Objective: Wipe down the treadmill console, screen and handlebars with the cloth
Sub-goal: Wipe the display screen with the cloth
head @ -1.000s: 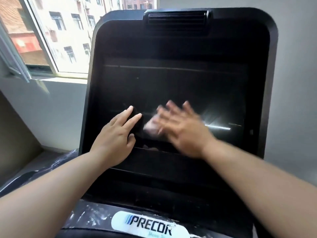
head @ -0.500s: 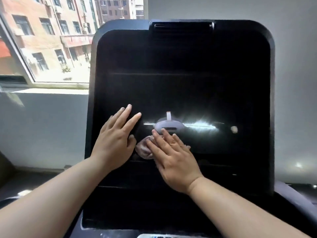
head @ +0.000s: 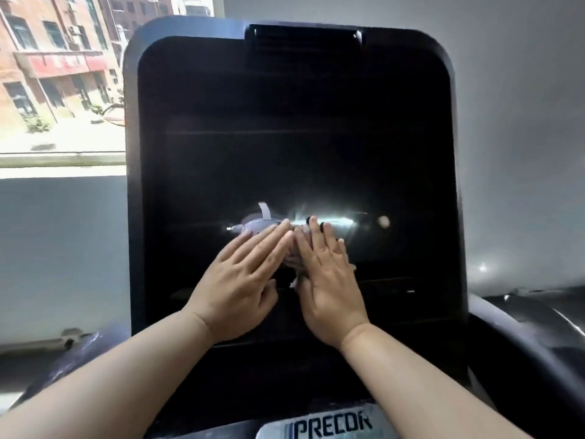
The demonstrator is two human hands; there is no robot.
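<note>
Pressing cloth [head: 292, 260] on screen [head: 285, 169]: right hand [head: 327, 289], fingers straight; left hand [head: 235, 289] flat, fingers spread. Label [head: 329, 427] below: PRECOR.

My cloth [head: 290, 260] looks soft and crumpled; the screen [head: 285, 169] is glossy black, its frame [head: 131, 185] smooth dark plastic.

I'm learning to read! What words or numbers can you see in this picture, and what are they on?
"PRECOR": on the pale label at the bottom edge, below the screen.
The red sign outdoors, top left: too blurred to read.
The screen itself is dark and shows no words or numbers.
</note>
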